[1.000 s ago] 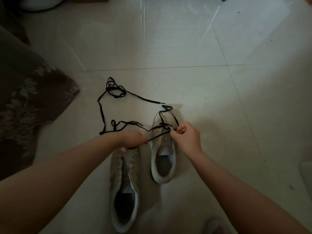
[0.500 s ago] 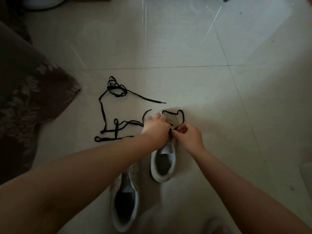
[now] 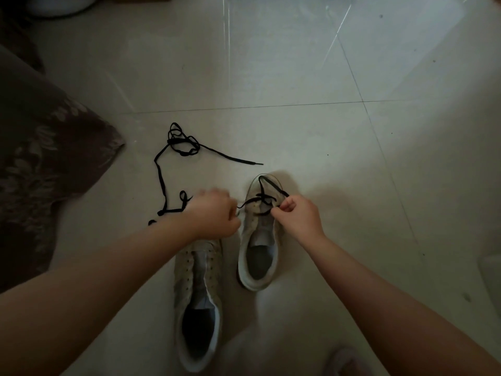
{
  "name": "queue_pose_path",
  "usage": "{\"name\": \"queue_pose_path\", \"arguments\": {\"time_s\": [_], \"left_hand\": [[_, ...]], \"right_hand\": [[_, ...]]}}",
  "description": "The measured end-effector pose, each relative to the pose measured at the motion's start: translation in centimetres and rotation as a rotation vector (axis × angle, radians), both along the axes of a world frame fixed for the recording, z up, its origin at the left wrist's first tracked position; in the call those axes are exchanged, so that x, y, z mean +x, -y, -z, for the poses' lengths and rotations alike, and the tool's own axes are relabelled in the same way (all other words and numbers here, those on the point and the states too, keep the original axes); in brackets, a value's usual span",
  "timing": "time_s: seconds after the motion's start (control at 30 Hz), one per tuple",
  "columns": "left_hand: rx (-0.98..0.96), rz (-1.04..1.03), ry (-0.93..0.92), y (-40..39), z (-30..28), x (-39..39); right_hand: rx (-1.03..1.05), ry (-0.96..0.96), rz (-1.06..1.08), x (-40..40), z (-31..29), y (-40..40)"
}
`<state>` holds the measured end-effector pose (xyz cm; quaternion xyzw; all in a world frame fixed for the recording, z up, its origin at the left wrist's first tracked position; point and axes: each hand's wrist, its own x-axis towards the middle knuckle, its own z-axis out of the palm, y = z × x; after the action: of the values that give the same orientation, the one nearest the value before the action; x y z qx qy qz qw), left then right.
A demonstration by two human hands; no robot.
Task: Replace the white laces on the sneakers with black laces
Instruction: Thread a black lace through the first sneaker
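While both fists are curled, each pinches a run of the black lace (image 3: pixel 261 198) threaded through the far sneaker (image 3: pixel 259 240). Right hand (image 3: pixel 296 217): thumb and forefinger closed on the lace at the shoe's right eyelet row. Left hand (image 3: pixel 214 214): blurred, fingers folded around the lace's other run just left of the shoe, strand taut between fist and eyelets. Lace crosses the front eyelets only; rear rows bare. Near sneaker (image 3: pixel 198 299) sits beside it, closer to the person, unlaced, toe hidden under the left wrist. Second black lace (image 3: pixel 176 143) lies loose on the tiled floor (image 3: pixel 298 77), left of and beyond the shoes, partly tangled. Dark patterned fabric (image 3: pixel 40 158) at far left.
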<state>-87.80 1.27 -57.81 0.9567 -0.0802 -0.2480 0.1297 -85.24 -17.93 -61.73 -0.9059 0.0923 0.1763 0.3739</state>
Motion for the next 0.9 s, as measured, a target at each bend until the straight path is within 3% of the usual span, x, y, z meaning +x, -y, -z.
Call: {"name": "queue_pose_path", "arguments": {"time_s": [0.07, 0.13, 0.3, 0.53, 0.63, 0.73, 0.83, 0.9], "left_hand": [[-0.029, -0.004, 0.210, 2.0, -0.4, 0.5], [-0.006, 0.082, 0.289, 4.2, -0.4, 1.2], [0.281, 0.217, 0.194, 7.2, 0.5, 2.3], [0.277, 0.262, 0.163, 7.0, 0.3, 2.3], [0.177, 0.234, 0.166, 6.3, 0.0, 2.0], [0.077, 0.230, -0.030, 3.3, -1.9, 1.7], [0.240, 0.207, -0.310, -1.5, -3.3, 2.2], [0.322, 0.131, -0.405, -3.3, -3.2, 2.5]], "right_hand": [[-0.005, -0.003, -0.018, 0.0, -0.1, 0.1], [-0.011, -0.008, -0.042, 0.0, -0.2, 0.3], [0.024, -0.040, -0.052, 0.0, -0.3, 0.6], [0.028, -0.058, -0.051, -0.2, -0.6, 0.6], [0.023, -0.046, -0.049, -0.5, -0.5, 0.4], [-0.003, -0.003, -0.031, -0.6, -0.3, 0.1], [-0.016, 0.026, -0.033, -0.7, -0.2, 0.0], [-0.008, 0.025, -0.035, -0.6, -0.1, 0.0]]}}
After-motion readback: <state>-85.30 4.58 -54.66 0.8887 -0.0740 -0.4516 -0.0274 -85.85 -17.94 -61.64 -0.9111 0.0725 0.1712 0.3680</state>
